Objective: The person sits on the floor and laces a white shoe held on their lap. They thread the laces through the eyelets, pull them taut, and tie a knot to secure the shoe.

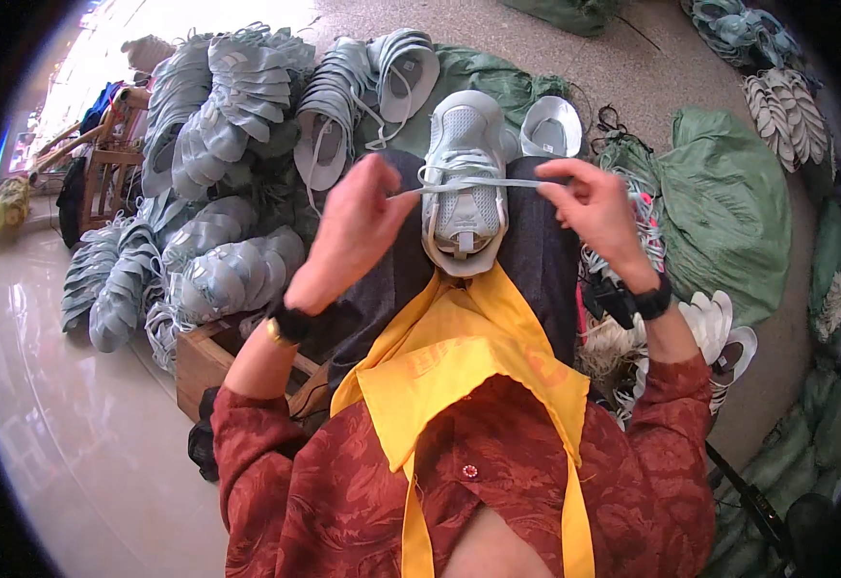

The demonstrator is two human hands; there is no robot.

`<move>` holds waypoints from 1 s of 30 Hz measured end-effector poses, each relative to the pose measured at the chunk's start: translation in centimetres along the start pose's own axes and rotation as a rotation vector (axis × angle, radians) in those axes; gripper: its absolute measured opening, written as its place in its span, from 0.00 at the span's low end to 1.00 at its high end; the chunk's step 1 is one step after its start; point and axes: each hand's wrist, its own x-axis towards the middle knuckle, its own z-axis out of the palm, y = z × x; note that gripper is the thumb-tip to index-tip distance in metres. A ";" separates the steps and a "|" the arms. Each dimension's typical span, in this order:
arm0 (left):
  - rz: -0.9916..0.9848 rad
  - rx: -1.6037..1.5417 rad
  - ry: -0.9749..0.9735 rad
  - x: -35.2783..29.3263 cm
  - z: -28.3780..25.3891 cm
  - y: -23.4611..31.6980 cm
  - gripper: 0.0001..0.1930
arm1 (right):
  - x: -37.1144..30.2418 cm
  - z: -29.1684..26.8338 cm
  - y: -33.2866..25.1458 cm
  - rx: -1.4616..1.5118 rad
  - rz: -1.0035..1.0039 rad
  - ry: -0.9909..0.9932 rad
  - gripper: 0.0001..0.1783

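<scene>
Between my knees rests a pale grey-green shoe upper (464,135), its toe pointing away from me and its heel opening toward me. A light flat shoelace (483,182) stretches sideways across its tongue. My left hand (362,217) pinches the lace's left side between thumb and fingers, just off the upper's edge. On the other side my right hand (594,207) grips the lace's right side, thumb and index finger pressed together. Laced rows show beyond the taut strand, toward the toe. A yellow apron (468,376) lies over my lap, below the heel.
Stacks of nested grey-green uppers (237,96) fill the left, with more bundles (228,270) below beside a wooden box (204,371). Another row of uppers (329,116) lies ahead. One loose upper (551,127) sits past my right knee. Green sacks (724,202) stand at right.
</scene>
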 end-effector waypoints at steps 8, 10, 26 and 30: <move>-0.023 -0.092 -0.052 2.8 3.1 -1.6 0.09 | 1.2 2.0 -0.6 -0.139 -0.127 -0.028 0.09; -0.057 -0.086 -0.090 3.0 2.7 -1.2 0.08 | 1.0 2.0 -0.4 -0.123 -0.116 -0.035 0.08; -0.198 -0.563 -0.175 3.6 3.1 -2.6 0.07 | 0.6 2.8 0.0 -0.061 -0.145 -0.078 0.07; -0.134 -0.431 -0.311 4.3 2.3 -2.9 0.12 | 0.7 2.6 0.3 -0.053 -0.132 -0.082 0.08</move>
